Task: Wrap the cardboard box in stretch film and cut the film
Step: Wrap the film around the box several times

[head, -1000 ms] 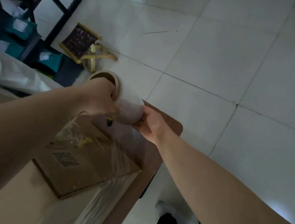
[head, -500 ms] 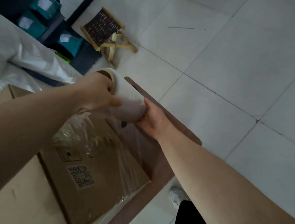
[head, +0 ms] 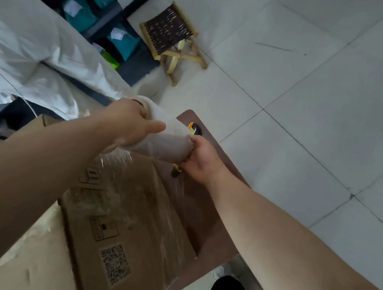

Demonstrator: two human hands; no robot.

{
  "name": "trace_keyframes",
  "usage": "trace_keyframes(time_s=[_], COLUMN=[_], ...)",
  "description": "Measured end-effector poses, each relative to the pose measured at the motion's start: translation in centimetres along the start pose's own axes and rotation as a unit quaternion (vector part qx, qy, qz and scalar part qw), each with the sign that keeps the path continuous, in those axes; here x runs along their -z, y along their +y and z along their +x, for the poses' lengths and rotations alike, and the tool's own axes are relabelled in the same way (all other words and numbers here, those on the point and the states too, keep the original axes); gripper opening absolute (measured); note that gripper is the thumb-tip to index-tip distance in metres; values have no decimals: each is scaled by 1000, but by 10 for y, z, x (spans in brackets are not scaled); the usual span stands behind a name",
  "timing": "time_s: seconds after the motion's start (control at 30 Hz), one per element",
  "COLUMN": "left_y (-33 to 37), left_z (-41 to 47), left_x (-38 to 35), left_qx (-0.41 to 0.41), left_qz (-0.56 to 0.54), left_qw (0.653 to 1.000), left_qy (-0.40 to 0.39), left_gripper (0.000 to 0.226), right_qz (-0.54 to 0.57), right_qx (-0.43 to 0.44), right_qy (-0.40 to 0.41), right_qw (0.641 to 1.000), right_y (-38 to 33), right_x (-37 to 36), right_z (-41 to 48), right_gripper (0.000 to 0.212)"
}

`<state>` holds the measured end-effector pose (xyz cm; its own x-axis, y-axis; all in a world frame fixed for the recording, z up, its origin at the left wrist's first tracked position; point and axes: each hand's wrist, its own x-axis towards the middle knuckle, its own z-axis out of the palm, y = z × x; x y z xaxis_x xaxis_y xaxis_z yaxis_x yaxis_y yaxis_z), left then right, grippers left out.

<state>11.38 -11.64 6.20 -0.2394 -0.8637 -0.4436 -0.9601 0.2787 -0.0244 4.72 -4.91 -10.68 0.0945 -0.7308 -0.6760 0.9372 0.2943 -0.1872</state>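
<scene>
Both hands hold the film roll (head: 162, 139) above the box (head: 128, 228). Left hand (head: 128, 125) fingers wrap its far end. Right hand (head: 202, 160) fingers grip the near end.

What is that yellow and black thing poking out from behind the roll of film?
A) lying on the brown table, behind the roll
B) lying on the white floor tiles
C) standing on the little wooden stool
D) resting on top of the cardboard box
A: the yellow and black tool lies on the brown table, half hidden by the film roll held in the left hand and right hand.
</scene>
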Motion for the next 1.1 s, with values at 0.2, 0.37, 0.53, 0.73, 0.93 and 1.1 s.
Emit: trace_keyframes(time_s=[0.2,0.37,0.53,0.73,0.93,1.1], left_y=[-7,-10,-14,-38,-55,-60], left_z=[5,14,31,44,55,64], left_x=[11,17,25,26,35,38], left_qx=[-39,-29,53,23,22,110], left_qz=[11,-5,-35,-55,-31,-40], left_qw=[999,1000,998,998,999,993], left_qy=[-15,-10,-6,-1,14,-18], left_gripper=[18,20,42,30,18,46], right_qz=[-66,-39,-53,-71,-80,-86], right_qx=[-33,-46,-61,-64,-68,-79], right_qy=[-20,-18,-22,-24,-2,-22], right_qw=[997,998,997,995,994,993], right_y=[-23,-33,-28,-27,-22,-21], right_x=[-12,-28,-37,-54,-74,-80], right_z=[12,25,38,56,72,85], right_gripper=[40,36,44,44,44,45])
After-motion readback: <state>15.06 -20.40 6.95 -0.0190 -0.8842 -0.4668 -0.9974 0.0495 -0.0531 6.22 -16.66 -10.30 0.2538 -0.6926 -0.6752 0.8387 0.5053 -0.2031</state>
